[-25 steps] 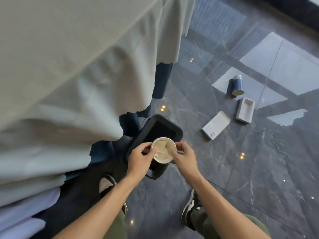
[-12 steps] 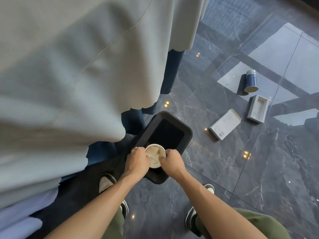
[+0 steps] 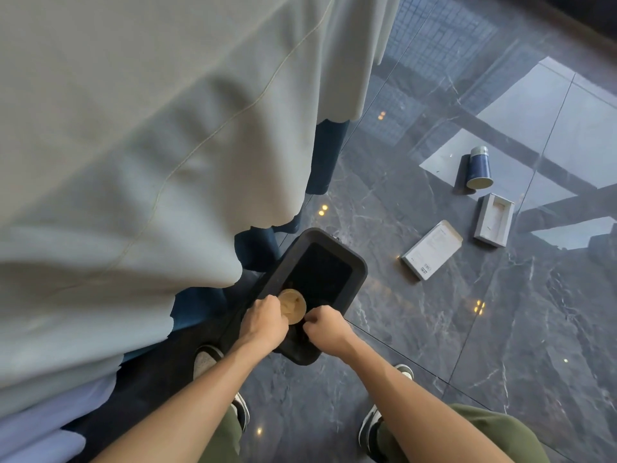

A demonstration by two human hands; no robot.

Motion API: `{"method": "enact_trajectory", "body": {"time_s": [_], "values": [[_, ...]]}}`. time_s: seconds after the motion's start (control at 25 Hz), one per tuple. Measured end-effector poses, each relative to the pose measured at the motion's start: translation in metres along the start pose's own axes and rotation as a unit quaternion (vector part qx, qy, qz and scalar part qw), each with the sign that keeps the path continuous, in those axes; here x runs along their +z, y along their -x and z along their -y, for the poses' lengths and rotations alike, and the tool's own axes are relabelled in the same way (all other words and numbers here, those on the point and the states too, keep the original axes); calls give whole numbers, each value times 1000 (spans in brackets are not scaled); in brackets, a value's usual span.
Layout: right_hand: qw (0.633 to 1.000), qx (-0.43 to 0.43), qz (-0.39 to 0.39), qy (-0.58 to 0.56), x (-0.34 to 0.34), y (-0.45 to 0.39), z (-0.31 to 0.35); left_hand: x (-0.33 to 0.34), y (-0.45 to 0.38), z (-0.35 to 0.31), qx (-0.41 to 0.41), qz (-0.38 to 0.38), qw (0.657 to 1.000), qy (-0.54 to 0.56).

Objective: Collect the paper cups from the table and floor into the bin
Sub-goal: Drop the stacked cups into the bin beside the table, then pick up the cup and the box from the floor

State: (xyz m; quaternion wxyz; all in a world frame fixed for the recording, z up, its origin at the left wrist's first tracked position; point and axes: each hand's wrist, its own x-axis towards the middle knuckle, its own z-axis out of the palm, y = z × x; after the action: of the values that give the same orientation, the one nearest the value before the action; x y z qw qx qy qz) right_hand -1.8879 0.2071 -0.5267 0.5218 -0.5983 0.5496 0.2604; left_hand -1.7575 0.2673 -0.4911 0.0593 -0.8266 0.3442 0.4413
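A paper cup [image 3: 293, 305] with a pale inside sits low in the near end of the black bin's [image 3: 359, 279] mouth, its opening facing up. My left hand [image 3: 265, 320] grips the cup's left rim. My right hand [image 3: 325, 327] is curled at the cup's near-right edge, fingertips on the rim. Both hands are over the bin's near end. A second, dark blue paper cup [image 3: 479, 168] lies on its side on the floor at the far right, well beyond the bin.
A table under a pale draped cloth [image 3: 150, 145] fills the left, its hem hanging beside the bin. On the dark glossy tile floor lie a flat white box [image 3: 432, 250] and an open box tray [image 3: 494, 220]. My shoes [image 3: 385, 426] stand just behind the bin.
Both hands have lowered the cup from above the bin's rim down into its opening. The view has shifted, so the bin and floor items appear lower and further right.
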Motion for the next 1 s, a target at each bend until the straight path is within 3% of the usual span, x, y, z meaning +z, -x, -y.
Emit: {"method": "enact_trajectory", "body": {"time_s": [0.24,0.4,0.68,1.0], "values": [[1000,-30,-4,-3,-46,80,-11,-23,49,-19,23,28,999,7],[999,-32,-28,-29,-113,168,-33,-54,118,-76,81,36,996,28],[985,-38,-105,-134,-277,339,-113,-98,260,-244,133,4,990,36],[952,-44,-200,-228,-419,428,-172,-120,318,-410,228,-24,972,43]]}}
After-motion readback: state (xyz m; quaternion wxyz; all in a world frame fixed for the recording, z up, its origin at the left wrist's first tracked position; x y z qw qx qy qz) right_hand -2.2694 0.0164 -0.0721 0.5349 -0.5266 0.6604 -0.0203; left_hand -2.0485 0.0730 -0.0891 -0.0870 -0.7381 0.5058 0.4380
